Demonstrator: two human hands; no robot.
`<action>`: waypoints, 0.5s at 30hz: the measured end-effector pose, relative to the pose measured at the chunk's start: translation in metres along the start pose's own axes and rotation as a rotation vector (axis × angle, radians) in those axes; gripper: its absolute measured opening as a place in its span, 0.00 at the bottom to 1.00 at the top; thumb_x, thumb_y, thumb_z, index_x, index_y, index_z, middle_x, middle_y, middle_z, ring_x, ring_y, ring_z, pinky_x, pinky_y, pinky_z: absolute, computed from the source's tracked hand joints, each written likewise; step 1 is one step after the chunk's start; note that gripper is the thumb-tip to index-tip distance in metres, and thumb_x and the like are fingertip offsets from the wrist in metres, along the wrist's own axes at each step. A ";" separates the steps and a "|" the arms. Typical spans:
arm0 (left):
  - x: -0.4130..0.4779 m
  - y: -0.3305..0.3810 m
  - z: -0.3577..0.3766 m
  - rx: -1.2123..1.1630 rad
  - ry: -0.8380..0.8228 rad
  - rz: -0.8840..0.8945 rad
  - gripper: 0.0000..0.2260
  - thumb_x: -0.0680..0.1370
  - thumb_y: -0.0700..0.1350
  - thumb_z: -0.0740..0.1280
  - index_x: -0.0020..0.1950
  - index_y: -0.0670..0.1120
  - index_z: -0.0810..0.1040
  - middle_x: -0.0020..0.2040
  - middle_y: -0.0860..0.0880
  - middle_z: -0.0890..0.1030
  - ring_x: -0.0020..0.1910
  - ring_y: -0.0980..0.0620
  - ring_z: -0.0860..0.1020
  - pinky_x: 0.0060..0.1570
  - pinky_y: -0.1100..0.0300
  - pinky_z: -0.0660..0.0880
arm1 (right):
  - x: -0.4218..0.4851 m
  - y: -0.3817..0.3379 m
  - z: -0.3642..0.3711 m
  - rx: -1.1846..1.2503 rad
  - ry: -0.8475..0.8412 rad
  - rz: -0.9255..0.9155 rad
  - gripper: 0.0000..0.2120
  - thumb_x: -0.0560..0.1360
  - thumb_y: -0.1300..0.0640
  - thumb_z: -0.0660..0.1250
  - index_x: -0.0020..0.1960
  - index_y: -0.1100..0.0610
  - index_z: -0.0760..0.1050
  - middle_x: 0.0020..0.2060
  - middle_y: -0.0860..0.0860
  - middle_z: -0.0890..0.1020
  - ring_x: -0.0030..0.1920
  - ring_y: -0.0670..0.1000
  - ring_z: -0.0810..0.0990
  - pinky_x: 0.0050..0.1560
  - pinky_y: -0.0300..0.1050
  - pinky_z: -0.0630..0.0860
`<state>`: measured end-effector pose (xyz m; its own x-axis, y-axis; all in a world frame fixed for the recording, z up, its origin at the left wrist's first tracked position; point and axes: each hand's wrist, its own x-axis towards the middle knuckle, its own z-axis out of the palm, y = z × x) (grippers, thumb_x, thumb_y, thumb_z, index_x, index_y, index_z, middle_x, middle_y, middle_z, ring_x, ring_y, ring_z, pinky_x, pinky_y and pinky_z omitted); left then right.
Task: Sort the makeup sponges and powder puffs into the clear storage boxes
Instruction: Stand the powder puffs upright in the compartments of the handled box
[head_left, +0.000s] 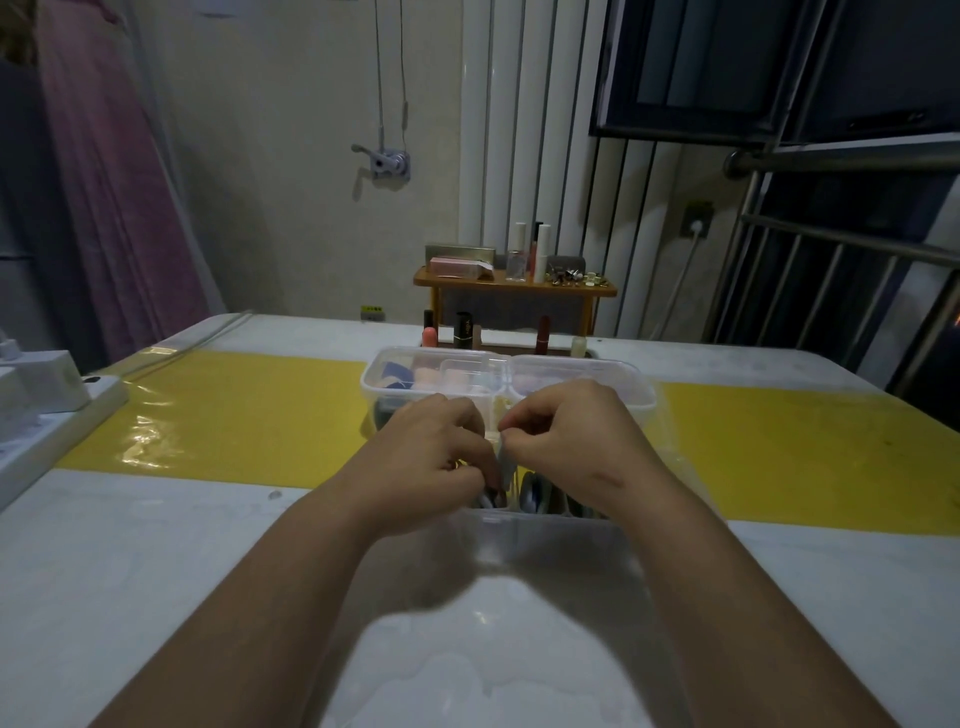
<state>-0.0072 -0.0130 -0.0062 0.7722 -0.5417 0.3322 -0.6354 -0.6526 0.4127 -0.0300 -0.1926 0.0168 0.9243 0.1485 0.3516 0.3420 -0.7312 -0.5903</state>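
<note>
Both hands meet at the centre of the frame, fingers curled and knuckles nearly touching. The left hand and the right hand each pinch a small pale piece between them; what it is I cannot tell. They work over a near clear box, where grey round items stand on edge.

Just behind the hands sit two clear storage boxes side by side. The left box holds a blue sponge and peach sponges; the right box holds pale pink ones.

All of this rests on a white table crossed by a glossy yellow strip. A white power strip lies at the left edge, a small wooden shelf with cosmetics stands beyond, and a pink curtain hangs at upper left.
</note>
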 end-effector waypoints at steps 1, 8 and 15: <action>0.000 0.000 0.000 0.001 -0.005 -0.003 0.15 0.66 0.55 0.59 0.42 0.60 0.85 0.45 0.58 0.73 0.49 0.58 0.70 0.50 0.55 0.69 | 0.000 0.001 0.001 0.006 -0.019 0.009 0.08 0.74 0.57 0.69 0.48 0.49 0.86 0.38 0.42 0.84 0.41 0.42 0.81 0.44 0.39 0.80; 0.001 -0.003 0.001 0.029 -0.008 0.003 0.16 0.66 0.54 0.59 0.43 0.60 0.86 0.45 0.58 0.73 0.49 0.59 0.69 0.50 0.55 0.69 | 0.004 0.007 0.005 0.038 -0.148 0.018 0.08 0.78 0.53 0.67 0.54 0.47 0.83 0.41 0.39 0.81 0.43 0.39 0.78 0.43 0.36 0.74; -0.001 -0.001 0.000 -0.001 -0.041 -0.010 0.16 0.67 0.53 0.60 0.45 0.61 0.86 0.45 0.59 0.72 0.50 0.59 0.68 0.50 0.57 0.68 | 0.006 0.013 0.011 0.070 -0.096 0.073 0.02 0.79 0.49 0.67 0.50 0.43 0.78 0.41 0.39 0.78 0.43 0.40 0.76 0.40 0.35 0.71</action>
<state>-0.0075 -0.0121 -0.0067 0.7776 -0.5565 0.2927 -0.6275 -0.6577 0.4167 -0.0182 -0.1944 0.0032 0.9581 0.1620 0.2363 0.2808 -0.6948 -0.6622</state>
